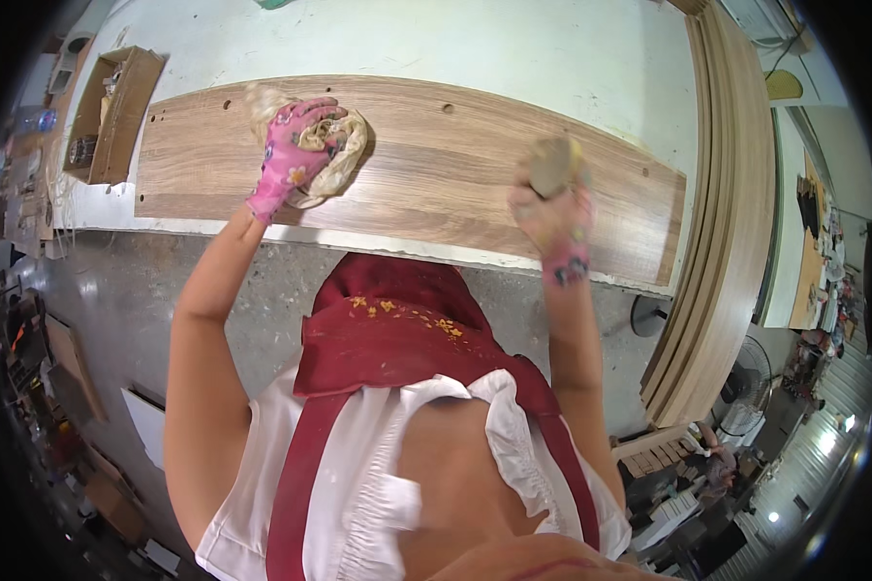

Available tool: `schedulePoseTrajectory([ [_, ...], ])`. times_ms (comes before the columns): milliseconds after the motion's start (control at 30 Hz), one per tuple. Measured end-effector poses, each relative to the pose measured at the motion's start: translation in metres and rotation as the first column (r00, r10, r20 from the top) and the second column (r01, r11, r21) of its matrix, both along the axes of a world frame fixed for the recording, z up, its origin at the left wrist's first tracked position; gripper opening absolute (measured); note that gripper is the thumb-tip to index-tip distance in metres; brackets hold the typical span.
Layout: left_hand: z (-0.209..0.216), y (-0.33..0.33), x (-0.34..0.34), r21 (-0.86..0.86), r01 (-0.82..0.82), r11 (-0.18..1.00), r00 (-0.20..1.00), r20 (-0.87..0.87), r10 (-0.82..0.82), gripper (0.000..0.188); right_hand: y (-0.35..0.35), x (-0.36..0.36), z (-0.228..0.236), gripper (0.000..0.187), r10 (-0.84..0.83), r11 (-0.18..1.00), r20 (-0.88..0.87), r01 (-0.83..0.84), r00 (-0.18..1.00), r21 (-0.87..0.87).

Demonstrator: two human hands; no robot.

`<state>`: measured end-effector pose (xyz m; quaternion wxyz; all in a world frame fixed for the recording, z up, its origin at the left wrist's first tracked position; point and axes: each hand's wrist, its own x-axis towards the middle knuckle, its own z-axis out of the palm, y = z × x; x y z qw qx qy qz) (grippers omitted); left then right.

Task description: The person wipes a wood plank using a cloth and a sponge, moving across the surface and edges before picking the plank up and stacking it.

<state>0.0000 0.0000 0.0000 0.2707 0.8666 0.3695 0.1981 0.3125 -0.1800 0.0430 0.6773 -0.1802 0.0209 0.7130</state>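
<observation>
A long wood-grain board (426,160) with several small dark holes lies flat on a white work table (407,44). Near the board's left end, my left hand (293,160), in a pink flowered glove, is closed on a bunched cream cloth (347,172) resting on the surface. Over the right part of the board, my right hand (555,215) wears a pink glove, at least at the wrist, and grips a round, flat-faced beige thing (551,167) with a yellow edge. Motion blurs that hand, and the exact kind of the round thing cannot be made out.
An open cardboard box (145,82) with small items stands at the table's left end. Long wooden panels (722,223) are stacked along the right side. Beyond them are a fan (746,378) and, lower right, another person (720,465). Grey floor (262,266) shows below the table edge.
</observation>
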Motion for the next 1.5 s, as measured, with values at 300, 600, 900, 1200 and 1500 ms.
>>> schedulePoseTrajectory([
  [300, -0.022, 0.003, -0.022, 0.023, 0.115, 0.993, 0.829, 0.548, -0.109, 0.028, 0.156, -0.128, -0.016, 0.049, 0.385, 0.919, -0.137, -0.393, 0.913, -0.037],
  [600, 0.002, 0.013, -0.035, -0.246, 0.323, 0.914, 0.872, 0.453, -0.186, 0.055, 0.291, -0.395, 0.036, 0.052, -0.412, 0.697, 0.834, -0.717, -0.366, 0.030],
  [900, -0.021, 0.032, -0.070, -0.092, 0.292, 0.952, 0.815, 0.546, -0.197, 0.049, 0.297, -0.553, 0.004, 0.031, -0.698, 0.372, 0.605, -0.916, -0.383, -0.151],
  [1200, -0.016, 0.036, 0.000, -0.076, 0.491, 0.868, 0.719, 0.597, -0.354, 0.042, 0.447, -0.483, 0.014, 0.038, -0.335, 0.797, 0.532, -0.535, -0.778, -0.280],
  [1500, -0.028, 0.026, -0.009, -0.041, 0.474, 0.880, 0.730, 0.577, -0.366, 0.036, 0.442, -0.468, -0.001, 0.044, -0.174, 0.889, 0.772, -0.434, -0.611, -0.143],
])
